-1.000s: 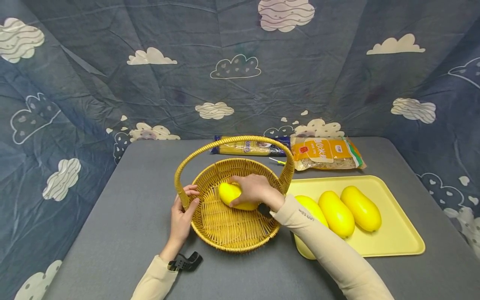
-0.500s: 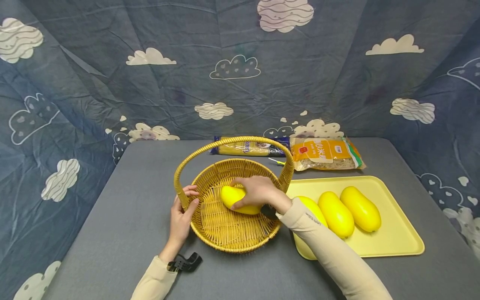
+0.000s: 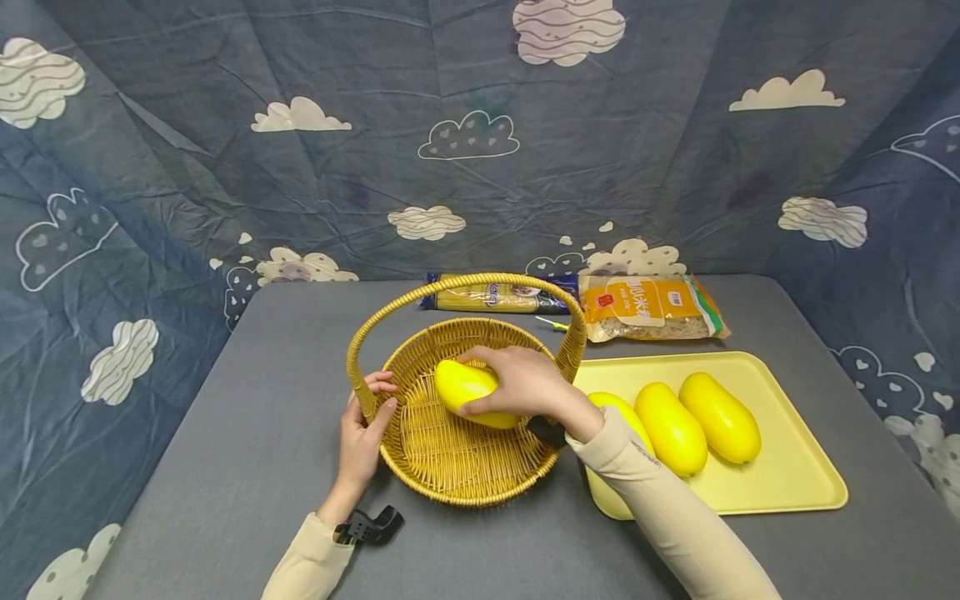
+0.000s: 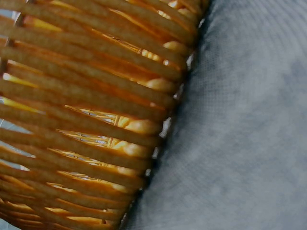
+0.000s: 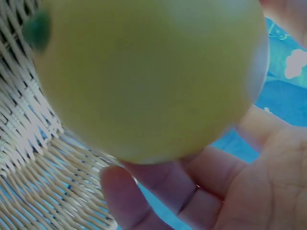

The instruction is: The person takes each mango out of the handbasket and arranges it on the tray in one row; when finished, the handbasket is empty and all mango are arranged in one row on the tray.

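My right hand grips a yellow mango inside the wicker basket, fingers and thumb round its sides. Close up in the right wrist view, the mango shows a small green nub at one end, with fingers curled beneath it and the woven wall beside it. On the basket's left side, my left hand grips the rim at the foot of the tall arched handle, thumb toward the inside. The left wrist view shows only the basket's outer weave close up; the left hand is out of that frame.
Right of the basket lies a pale yellow tray bearing three more mangoes, one partly behind the right sleeve. Behind stand a pack of pasta and an orange food bag. A cloud-print cloth hangs at the back.
My right hand has shifted the mango slightly within the basket, its left end now tilted higher. The right wrist has moved a little to the right. My left hand has stayed on the rim.
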Motion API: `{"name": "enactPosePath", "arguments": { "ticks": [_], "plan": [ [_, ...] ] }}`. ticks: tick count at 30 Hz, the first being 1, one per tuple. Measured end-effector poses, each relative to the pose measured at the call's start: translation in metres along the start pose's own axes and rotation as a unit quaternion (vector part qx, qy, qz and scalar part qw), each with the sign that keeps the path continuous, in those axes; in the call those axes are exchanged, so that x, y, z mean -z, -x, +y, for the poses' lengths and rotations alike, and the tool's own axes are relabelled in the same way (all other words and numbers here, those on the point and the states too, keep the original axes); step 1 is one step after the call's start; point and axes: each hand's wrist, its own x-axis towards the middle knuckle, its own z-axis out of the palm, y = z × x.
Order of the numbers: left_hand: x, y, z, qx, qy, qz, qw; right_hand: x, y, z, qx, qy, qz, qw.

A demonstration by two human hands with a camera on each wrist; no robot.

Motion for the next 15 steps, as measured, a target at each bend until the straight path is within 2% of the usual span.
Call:
{"name": "enactPosePath", "arguments": {
  "ticks": [8,15],
  "plan": [
    [-0.001,0.000,0.000,-0.009,-0.004,0.001,1.0000,0.005,0.010,-0.008,0.025,-0.032,0.070,0.9967],
    [-0.001,0.000,-0.001,-0.011,-0.008,0.002,0.9999,0.010,0.022,-0.012,0.053,-0.058,0.132,0.9882]
  ]
}}
